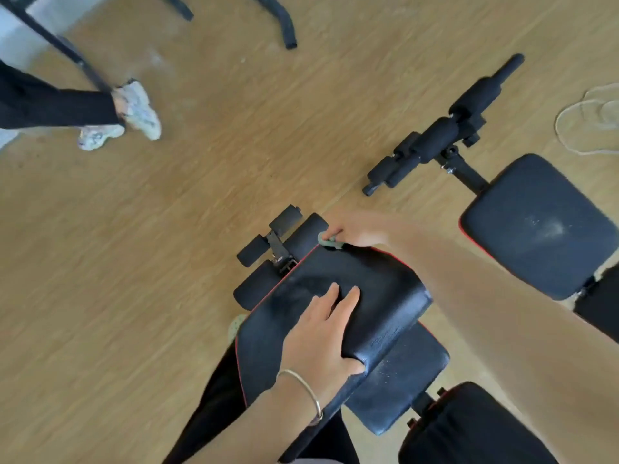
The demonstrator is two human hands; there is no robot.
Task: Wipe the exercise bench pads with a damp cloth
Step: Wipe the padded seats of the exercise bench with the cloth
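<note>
The bench pad under my left hand is smooth black vinyl with a dull sheen and smeary streaks. The foam rollers look matt. The floor is wood-grain, satin. My bangle is shiny metal.

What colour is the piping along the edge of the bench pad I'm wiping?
Red, running along the black bench pad's left edge, clearest in the head view.

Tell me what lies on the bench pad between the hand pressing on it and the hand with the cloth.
In the head view, only bare black pad lies between the left hand and the right hand, which holds the greenish cloth at the far edge.
</note>
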